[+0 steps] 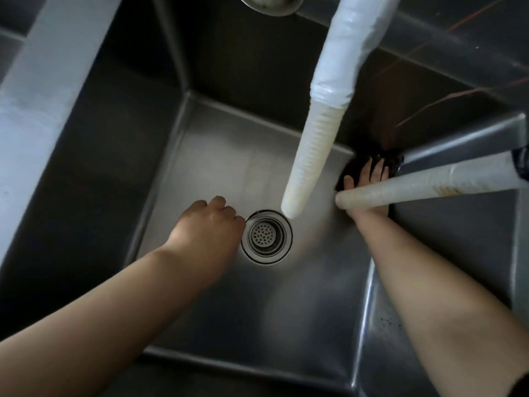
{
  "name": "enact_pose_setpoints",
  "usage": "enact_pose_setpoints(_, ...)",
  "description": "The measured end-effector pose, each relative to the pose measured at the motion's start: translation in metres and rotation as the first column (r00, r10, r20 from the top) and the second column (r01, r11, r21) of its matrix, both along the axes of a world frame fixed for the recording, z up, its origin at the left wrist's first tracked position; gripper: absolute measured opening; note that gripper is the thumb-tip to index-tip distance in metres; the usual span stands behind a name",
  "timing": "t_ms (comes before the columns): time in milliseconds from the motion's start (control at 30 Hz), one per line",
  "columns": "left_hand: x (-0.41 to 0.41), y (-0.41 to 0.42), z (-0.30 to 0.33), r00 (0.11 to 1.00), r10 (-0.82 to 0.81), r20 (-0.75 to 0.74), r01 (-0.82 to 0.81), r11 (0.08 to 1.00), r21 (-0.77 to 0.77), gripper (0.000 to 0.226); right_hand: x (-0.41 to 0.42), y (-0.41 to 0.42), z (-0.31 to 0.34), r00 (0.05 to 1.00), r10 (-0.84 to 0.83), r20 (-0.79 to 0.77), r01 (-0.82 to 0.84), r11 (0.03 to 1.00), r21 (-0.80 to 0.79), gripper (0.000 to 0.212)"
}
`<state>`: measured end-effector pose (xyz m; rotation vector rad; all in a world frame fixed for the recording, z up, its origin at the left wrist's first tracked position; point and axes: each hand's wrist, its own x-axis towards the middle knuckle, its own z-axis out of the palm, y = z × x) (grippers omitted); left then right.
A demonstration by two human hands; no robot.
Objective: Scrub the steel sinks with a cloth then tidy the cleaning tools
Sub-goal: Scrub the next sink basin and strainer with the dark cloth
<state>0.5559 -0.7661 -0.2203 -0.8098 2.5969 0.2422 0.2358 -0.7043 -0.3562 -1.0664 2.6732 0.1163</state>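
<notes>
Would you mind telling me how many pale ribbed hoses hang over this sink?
2: one pale ribbed hose ends above the round steel drain; the other enters from the right, crossing the right hand.

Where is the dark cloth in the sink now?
In the head view, the dark cloth sits at the sink's far right corner, pressed under the right hand, behind the two white hoses.
</notes>
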Motion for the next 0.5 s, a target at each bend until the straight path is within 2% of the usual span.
enact_pose_setpoints(100,0.003,0.006,0.002,1.000,-0.001,-0.016,0.001,1.000,0.000,0.017,0.005,0.006,0.004,0.999,-0.002,-0.035,0.002,1.000,-0.006,0.062)
enact_pose_setpoints(333,0.016,0.014,0.014,0.999,-0.034,0.002,0.034,0.999,-0.002,0.020,0.050,0.060,0.033,0.992,0.106,-0.068,-0.087,0.967,0.238,0.062)
enact_pose_setpoints(467,0.028,0.018,0.025,0.999,-0.050,-0.021,0.050,0.999,0.010,0.023,0.082,0.099,0.054,0.973,0.225,-0.052,-0.178,0.874,0.452,0.051)
enact_pose_setpoints(500,0.031,0.019,0.027,0.998,-0.060,-0.018,0.060,0.998,0.011,0.024,0.091,0.113,0.060,0.955,0.291,-0.056,-0.218,0.816,0.535,0.046)
